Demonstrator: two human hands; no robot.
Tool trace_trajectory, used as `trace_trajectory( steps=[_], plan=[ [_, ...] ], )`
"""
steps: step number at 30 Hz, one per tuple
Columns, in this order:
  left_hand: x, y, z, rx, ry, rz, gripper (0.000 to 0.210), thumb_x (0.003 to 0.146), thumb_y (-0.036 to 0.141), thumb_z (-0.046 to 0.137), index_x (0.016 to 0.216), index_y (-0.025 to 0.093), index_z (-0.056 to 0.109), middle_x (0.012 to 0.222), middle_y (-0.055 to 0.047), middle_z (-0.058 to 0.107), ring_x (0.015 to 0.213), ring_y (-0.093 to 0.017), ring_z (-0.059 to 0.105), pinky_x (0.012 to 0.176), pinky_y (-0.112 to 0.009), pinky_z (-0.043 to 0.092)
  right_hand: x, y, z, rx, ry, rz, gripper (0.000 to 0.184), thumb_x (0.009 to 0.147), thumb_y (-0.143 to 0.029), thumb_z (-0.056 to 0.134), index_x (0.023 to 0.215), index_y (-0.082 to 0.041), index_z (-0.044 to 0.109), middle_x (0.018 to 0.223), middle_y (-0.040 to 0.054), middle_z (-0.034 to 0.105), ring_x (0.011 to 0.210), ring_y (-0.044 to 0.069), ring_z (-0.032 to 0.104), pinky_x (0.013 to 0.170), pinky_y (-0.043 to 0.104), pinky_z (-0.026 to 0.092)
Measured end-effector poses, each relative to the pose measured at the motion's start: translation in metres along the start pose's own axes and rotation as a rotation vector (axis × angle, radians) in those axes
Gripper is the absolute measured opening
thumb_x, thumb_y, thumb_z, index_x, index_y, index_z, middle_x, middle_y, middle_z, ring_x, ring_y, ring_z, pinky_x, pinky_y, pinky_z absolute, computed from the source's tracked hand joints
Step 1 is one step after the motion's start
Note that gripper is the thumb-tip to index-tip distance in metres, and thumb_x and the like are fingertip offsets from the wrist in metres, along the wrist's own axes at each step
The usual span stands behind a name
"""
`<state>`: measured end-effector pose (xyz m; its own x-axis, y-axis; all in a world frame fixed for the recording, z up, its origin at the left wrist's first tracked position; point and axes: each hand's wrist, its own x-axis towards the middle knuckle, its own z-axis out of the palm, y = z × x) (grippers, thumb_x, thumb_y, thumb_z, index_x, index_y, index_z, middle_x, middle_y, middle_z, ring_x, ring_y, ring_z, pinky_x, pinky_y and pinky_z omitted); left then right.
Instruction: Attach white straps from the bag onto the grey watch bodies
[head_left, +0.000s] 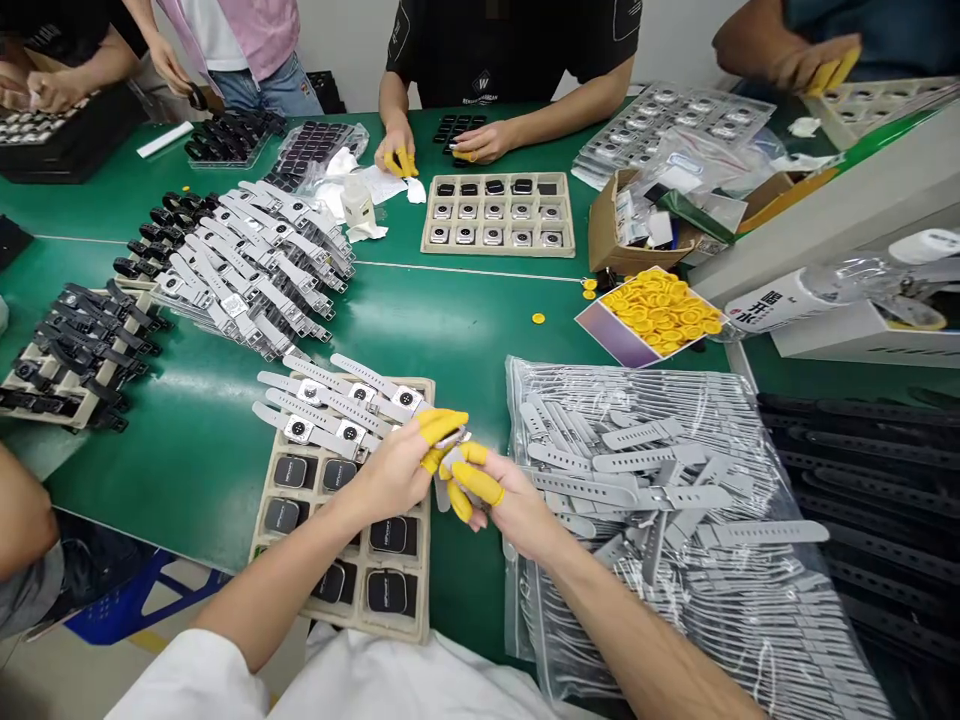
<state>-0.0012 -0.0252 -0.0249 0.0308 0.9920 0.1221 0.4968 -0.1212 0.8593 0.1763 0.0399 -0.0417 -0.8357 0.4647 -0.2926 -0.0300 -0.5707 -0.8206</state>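
My left hand [399, 468], in yellow finger cots, pinches a smartwatch case [451, 438] seen edge-on. Fingers of my right hand [504, 497], also in yellow cots, are closed on a grey watch strap [442, 494] at the case's side. Whether the strap is seated in the case cannot be made out. Under my left forearm lies a beige tray [424, 600]. Its near compartments hold dark-screened watch cases [393, 534]; across its far part lie watches with grey straps [352, 433]. Right of my hands, loose grey straps [637, 460] lie on a plastic bag of more straps [780, 620].
A box of yellow finger cots [652, 310] stands beyond the bag, beside a tilted plastic bottle [832, 285]. Strapped watches [255, 260] are piled at the left. Across the green table [420, 310], a co-worker's hands [480, 143] work behind another tray [498, 248].
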Motion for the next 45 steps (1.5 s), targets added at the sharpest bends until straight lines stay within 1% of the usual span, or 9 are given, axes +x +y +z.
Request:
trace_trajectory(
  steps=[4, 10, 12, 16, 18, 25, 31, 39, 45],
  plan=[
    [-0.002, -0.002, -0.001, 0.094, -0.060, 0.111, 0.058, 0.092, 0.002, 0.040, 0.145, 0.023, 0.053, 0.137, -0.014, 0.062, 0.129, -0.024, 0.061, 0.109, -0.045, 0.055, 0.001, 0.002, 0.003, 0.082, 0.025, 0.045, 0.034, 0.092, -0.052, 0.068, 0.084, -0.019, 0.060, 0.049, -0.0067, 0.051, 0.038, 0.009, 0.036, 0.039, 0.022, 0.029],
    [-0.002, -0.002, -0.003, 0.037, 0.085, 0.095, 0.047, 0.100, 0.009, 0.041, 0.145, 0.022, 0.051, 0.135, -0.013, 0.063, 0.124, -0.023, 0.063, 0.105, -0.042, 0.056, 0.006, -0.006, 0.003, 0.235, 0.183, 0.033, 0.033, 0.089, -0.048, 0.072, 0.079, -0.021, 0.056, 0.048, -0.0101, 0.042, 0.038, 0.007, 0.027, 0.039, 0.021, 0.029],
    [-0.002, -0.003, -0.003, 0.049, 0.079, 0.095, 0.048, 0.100, 0.009, 0.040, 0.145, 0.022, 0.050, 0.138, -0.014, 0.061, 0.125, -0.023, 0.063, 0.105, -0.042, 0.057, 0.006, -0.006, 0.002, 0.226, 0.167, 0.013, 0.032, 0.089, -0.048, 0.072, 0.079, -0.021, 0.057, 0.047, -0.0103, 0.041, 0.038, 0.007, 0.027, 0.039, 0.021, 0.030],
    [-0.002, -0.003, 0.000, 0.119, -0.008, 0.126, 0.053, 0.096, 0.005, 0.039, 0.145, 0.022, 0.052, 0.134, -0.014, 0.063, 0.128, -0.024, 0.061, 0.108, -0.044, 0.055, 0.003, 0.000, 0.003, 0.147, 0.074, -0.001, 0.036, 0.090, -0.052, 0.071, 0.079, -0.020, 0.059, 0.044, -0.0093, 0.043, 0.037, 0.008, 0.030, 0.038, 0.022, 0.031],
    [-0.001, -0.002, 0.000, 0.131, -0.037, 0.128, 0.053, 0.096, 0.005, 0.039, 0.144, 0.022, 0.052, 0.133, -0.014, 0.063, 0.126, -0.024, 0.062, 0.106, -0.043, 0.056, 0.003, 0.002, 0.005, 0.141, 0.087, 0.000, 0.036, 0.089, -0.052, 0.072, 0.079, -0.020, 0.059, 0.045, -0.0090, 0.044, 0.037, 0.008, 0.030, 0.038, 0.022, 0.032],
    [-0.001, 0.001, -0.001, 0.080, 0.140, 0.091, 0.042, 0.102, 0.010, 0.040, 0.141, 0.021, 0.052, 0.131, -0.013, 0.064, 0.111, -0.021, 0.067, 0.096, -0.038, 0.060, 0.008, -0.006, 0.003, 0.268, 0.193, 0.004, 0.033, 0.089, -0.048, 0.072, 0.078, -0.021, 0.056, 0.047, -0.0105, 0.041, 0.038, 0.006, 0.026, 0.039, 0.020, 0.029],
    [-0.002, -0.002, 0.001, 0.155, -0.006, 0.132, 0.047, 0.099, 0.008, 0.040, 0.143, 0.021, 0.051, 0.131, -0.014, 0.064, 0.122, -0.025, 0.064, 0.103, -0.043, 0.058, 0.007, -0.001, 0.000, 0.176, 0.079, 0.004, 0.038, 0.086, -0.053, 0.075, 0.077, -0.021, 0.058, 0.044, -0.0094, 0.044, 0.037, 0.007, 0.030, 0.038, 0.021, 0.031],
    [-0.004, -0.006, 0.003, 0.245, 0.000, 0.106, 0.052, 0.097, 0.004, 0.039, 0.145, 0.021, 0.048, 0.132, -0.015, 0.062, 0.124, -0.026, 0.063, 0.106, -0.045, 0.057, 0.008, 0.000, 0.007, 0.216, 0.143, 0.015, 0.037, 0.084, -0.054, 0.075, 0.078, -0.021, 0.059, 0.045, -0.0090, 0.045, 0.038, 0.007, 0.030, 0.039, 0.021, 0.032],
    [-0.002, 0.005, -0.004, 0.229, -0.117, 0.071, 0.047, 0.104, 0.016, 0.038, 0.151, 0.019, 0.043, 0.133, -0.016, 0.055, 0.121, -0.025, 0.061, 0.107, -0.045, 0.056, 0.008, -0.003, 0.005, 0.305, 0.182, 0.079, 0.038, 0.081, -0.050, 0.077, 0.075, -0.021, 0.054, 0.046, -0.0105, 0.041, 0.036, 0.005, 0.026, 0.038, 0.020, 0.026]
  ],
)
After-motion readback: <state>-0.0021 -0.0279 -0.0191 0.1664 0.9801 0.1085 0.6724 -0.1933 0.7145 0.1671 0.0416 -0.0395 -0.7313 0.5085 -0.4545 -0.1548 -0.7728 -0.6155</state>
